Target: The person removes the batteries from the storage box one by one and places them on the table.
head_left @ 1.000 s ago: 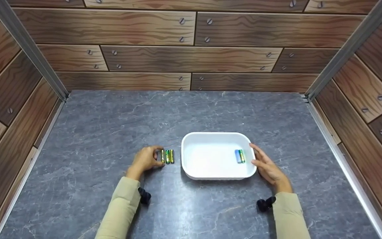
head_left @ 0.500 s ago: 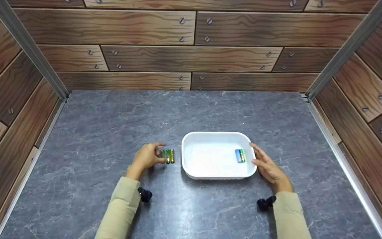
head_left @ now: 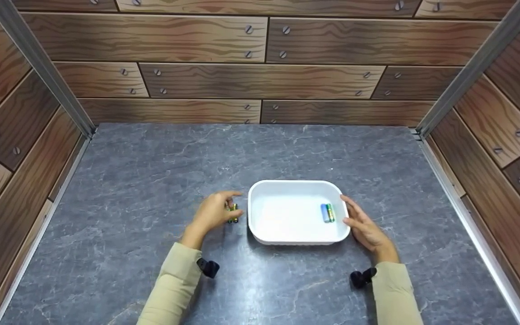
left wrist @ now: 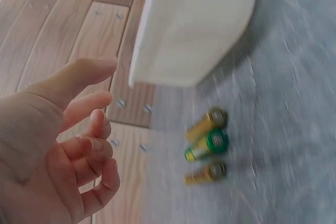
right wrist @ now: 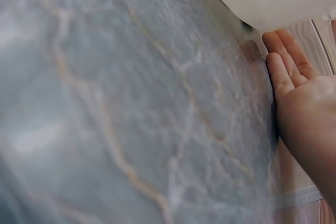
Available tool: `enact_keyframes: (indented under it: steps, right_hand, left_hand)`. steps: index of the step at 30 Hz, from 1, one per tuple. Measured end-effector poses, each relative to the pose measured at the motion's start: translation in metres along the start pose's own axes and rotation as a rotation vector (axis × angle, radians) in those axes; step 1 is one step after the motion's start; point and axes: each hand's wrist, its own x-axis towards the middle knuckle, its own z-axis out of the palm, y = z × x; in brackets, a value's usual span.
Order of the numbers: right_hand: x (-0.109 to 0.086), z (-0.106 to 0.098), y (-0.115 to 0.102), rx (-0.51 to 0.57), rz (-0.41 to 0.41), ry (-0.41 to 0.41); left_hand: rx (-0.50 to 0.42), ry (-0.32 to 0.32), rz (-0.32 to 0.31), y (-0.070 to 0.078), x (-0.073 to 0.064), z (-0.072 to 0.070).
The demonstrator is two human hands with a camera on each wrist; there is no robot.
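From where I stand, no lettering, brand or number can be read on the batteries (left wrist: 214, 141) or tub (head_left: 282, 214).

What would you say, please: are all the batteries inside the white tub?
No, the left wrist view shows three batteries lying on the grey marbled tabletop, outside the white tub.

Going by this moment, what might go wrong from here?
The three batteries lie loose, side by side, near the left hand, so a clumsy touch could set them rolling. That hand is also close to the white tub and might bump it. If the right hand, at the tub's other end, nudges it, the two batteries inside could shift.
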Motion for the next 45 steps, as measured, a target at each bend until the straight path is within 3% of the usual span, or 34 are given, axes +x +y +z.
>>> enact_keyframes:
  steps: [6,16,21,30,45]
  right_hand:
    - [-0.001,0.001,0.001,-0.004,-0.002,-0.027]
    - [0.0,0.002,0.002,-0.034,0.01,0.001]
    - [0.0,-0.001,0.001,-0.053,-0.005,-0.024]
    - [0.001,-0.009,-0.002,-0.108,-0.111,-0.072]
    - [0.005,-0.012,-0.006,-0.068,-0.097,-0.137]
  left_hand:
    - [-0.014,0.012,0.096,0.017,0.004,0.007]
    - [0.008,-0.022,0.159,0.046,0.011,0.02]
    - [0.015,-0.033,0.2,0.059,0.016,0.032]
    - [0.0,-0.091,0.232,0.075,0.025,0.057]
    - [0.042,-0.173,0.195,0.091,0.038,0.092]
